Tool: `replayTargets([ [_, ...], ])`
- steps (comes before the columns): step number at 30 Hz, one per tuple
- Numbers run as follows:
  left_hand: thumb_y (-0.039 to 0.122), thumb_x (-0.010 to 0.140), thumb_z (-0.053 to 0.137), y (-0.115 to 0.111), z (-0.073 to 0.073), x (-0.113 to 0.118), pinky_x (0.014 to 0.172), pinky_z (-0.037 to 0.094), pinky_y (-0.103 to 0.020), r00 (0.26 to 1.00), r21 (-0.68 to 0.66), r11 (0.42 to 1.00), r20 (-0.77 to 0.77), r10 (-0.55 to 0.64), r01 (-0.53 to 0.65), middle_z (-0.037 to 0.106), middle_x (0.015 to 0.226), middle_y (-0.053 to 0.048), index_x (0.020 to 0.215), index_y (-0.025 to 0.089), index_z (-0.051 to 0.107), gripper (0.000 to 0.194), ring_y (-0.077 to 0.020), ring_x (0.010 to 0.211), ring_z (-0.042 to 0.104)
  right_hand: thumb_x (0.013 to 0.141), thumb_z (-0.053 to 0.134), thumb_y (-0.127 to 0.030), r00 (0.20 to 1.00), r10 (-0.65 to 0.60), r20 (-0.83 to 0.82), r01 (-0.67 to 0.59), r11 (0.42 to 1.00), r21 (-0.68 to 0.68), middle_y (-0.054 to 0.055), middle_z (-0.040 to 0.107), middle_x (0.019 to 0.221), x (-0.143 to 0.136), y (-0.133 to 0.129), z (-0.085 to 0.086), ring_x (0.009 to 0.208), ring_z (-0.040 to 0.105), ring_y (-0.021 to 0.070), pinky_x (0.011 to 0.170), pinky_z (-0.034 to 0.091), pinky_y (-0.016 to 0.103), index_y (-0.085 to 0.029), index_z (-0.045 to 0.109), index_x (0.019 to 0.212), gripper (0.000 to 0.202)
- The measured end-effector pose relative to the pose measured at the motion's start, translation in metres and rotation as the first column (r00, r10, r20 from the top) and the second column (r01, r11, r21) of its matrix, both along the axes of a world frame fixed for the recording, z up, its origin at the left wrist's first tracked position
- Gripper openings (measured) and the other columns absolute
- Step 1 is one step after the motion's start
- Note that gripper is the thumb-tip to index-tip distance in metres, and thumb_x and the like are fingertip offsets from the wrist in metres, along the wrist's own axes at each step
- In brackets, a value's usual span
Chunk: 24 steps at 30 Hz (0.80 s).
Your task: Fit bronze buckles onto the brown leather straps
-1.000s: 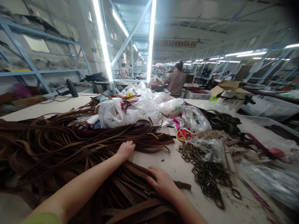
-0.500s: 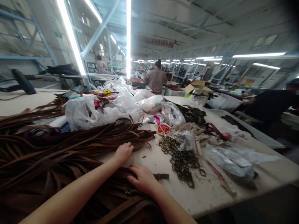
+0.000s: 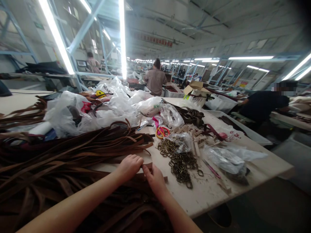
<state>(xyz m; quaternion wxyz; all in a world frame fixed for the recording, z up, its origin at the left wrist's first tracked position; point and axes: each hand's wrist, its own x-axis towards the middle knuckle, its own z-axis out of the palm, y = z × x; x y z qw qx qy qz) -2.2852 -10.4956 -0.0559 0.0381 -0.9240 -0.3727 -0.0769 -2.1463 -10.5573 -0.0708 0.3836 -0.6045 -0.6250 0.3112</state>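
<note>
I pinch a brown strap end (image 3: 147, 165) with the right hand (image 3: 156, 183), beside the strap pile (image 3: 80, 149), seemingly for edge control. The left hand (image 3: 129, 165) meets it, fingers curled together, apparently as a steady; I cannot tell whether they grip.

1. We see brown straps (image 3: 97, 149), matt and leather-like.
2. We see rings (image 3: 181, 166) of dull, brassy metal.
3. We see bags (image 3: 119, 103) of thin, crinkled, glossy plastic.
4. We see a box (image 3: 194, 86) of matt cardboard.
5. Our table (image 3: 194, 197) looks smooth, with a low sheen.
</note>
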Motion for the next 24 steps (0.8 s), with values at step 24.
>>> replayTargets([
  [24, 0.042, 0.073, 0.043, -0.034, 0.017, -0.011, 0.057, 0.031, -0.023, 0.794, -0.761, 0.648, 0.394, 0.464, -0.001, 0.051, 0.063, 0.001, 0.069, 0.014, 0.055, 0.031, -0.0138, 0.063, 0.045, 0.083, 0.042, -0.025, 0.795, -0.282, 0.538, 0.233, 0.959, 0.160, 0.005, 0.056, 0.072, 0.089, -0.006, -0.007, 0.067, 0.051, 0.0167, 0.062, 0.034, 0.029, -0.016, 0.051, 0.072, 0.017],
])
